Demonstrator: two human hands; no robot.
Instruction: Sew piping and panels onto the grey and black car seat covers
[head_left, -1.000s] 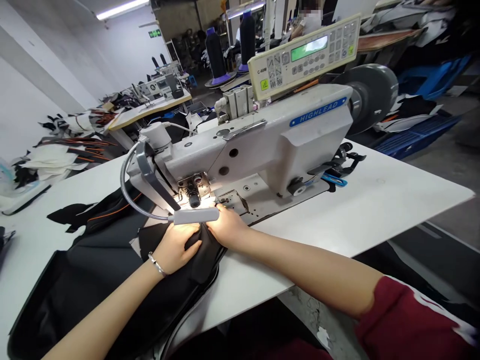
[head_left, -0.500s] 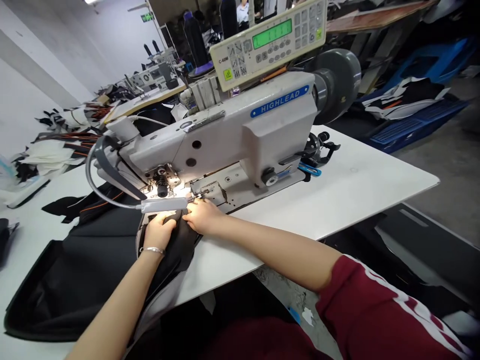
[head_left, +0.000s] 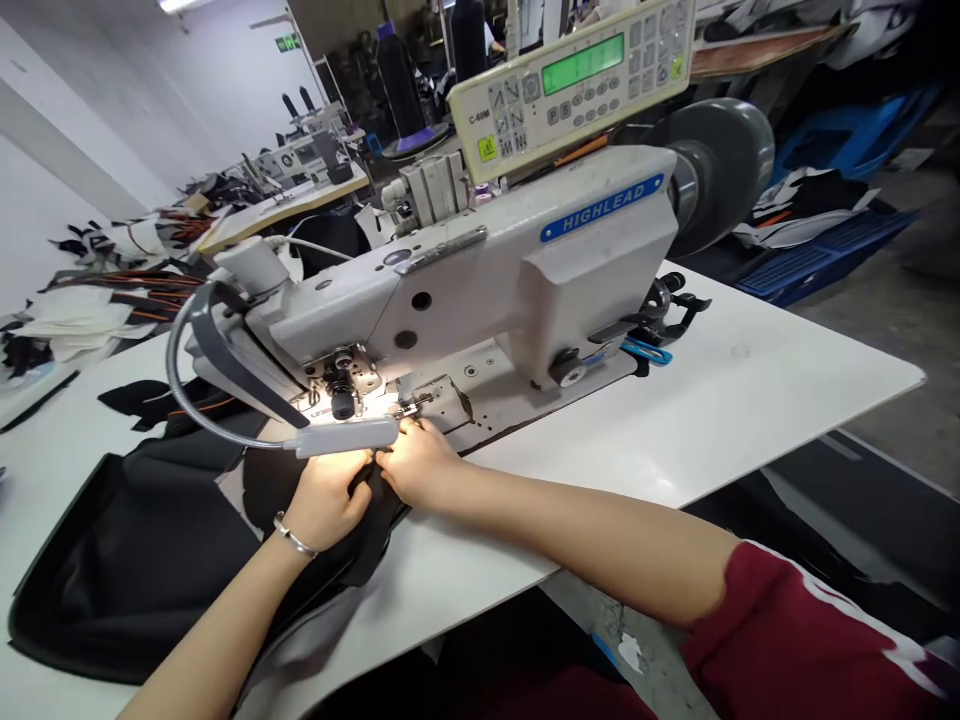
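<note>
Black fabric (head_left: 157, 550) is spread over the left of the white table and runs up to the needle area of a sewing machine (head_left: 480, 280). My left hand (head_left: 330, 500), with a silver bracelet at its wrist, is closed on the fabric just in front of the needle area. Close beside it, my right hand (head_left: 420, 465) grips the fabric's right edge with bent fingers. A lamp head (head_left: 346, 436) on a bendy neck hangs over both hands and hides some fingertips and the needle point.
A control panel (head_left: 574, 85) with a green display sits atop the machine. Behind it stands a black thread cone (head_left: 401, 90). Fabric pieces (head_left: 82, 315) are piled at the far left. A blue crate (head_left: 821, 255) with fabric stands on the floor at right.
My left hand has turned and shifted right, nearer my right hand, and the fabric beside it has bunched and folded differently. The whole view has shifted a little.
</note>
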